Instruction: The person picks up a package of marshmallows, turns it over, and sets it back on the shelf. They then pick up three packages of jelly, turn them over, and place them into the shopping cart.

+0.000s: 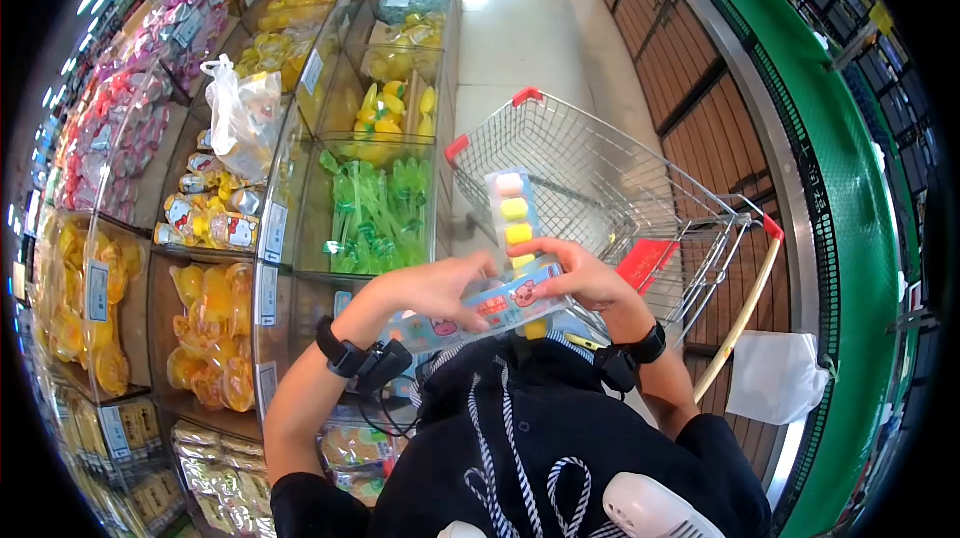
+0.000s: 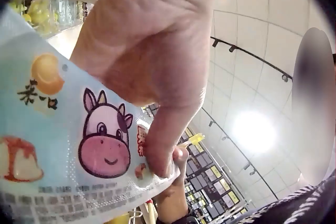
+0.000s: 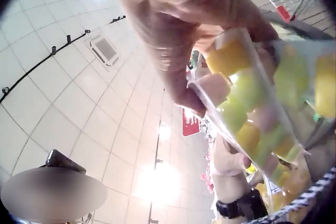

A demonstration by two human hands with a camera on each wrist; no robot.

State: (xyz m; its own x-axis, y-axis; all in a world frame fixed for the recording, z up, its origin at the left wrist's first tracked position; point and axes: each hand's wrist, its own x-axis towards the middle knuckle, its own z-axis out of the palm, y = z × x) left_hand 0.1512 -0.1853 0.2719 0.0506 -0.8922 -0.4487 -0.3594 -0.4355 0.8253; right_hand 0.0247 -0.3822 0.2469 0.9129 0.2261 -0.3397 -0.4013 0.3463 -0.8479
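A light-blue printed pack point(image 1: 515, 303) with cartoon animal faces is held tilted in front of the waist. My left hand point(image 1: 430, 293) grips one end; in the left wrist view its thumb point(image 2: 165, 145) presses beside the cow print on the pack point(image 2: 58, 129). My right hand point(image 1: 590, 273) pinches the other end, thumb on the printed face. Through the clear side of the pack point(image 3: 247, 98), the right wrist view shows green, orange and pink pieces. Beyond it extends a clear strip point(image 1: 512, 206) of pink and yellow pieces; whether it joins the pack cannot be told.
A metal shopping cart point(image 1: 590, 168) with red corners stands ahead and to the right. Shelf bins of green point(image 1: 380, 208) and orange packaged goods point(image 1: 212, 338) line the left. A white plastic bag point(image 1: 778, 375) hangs at right, beside a green-topped counter point(image 1: 850, 188).
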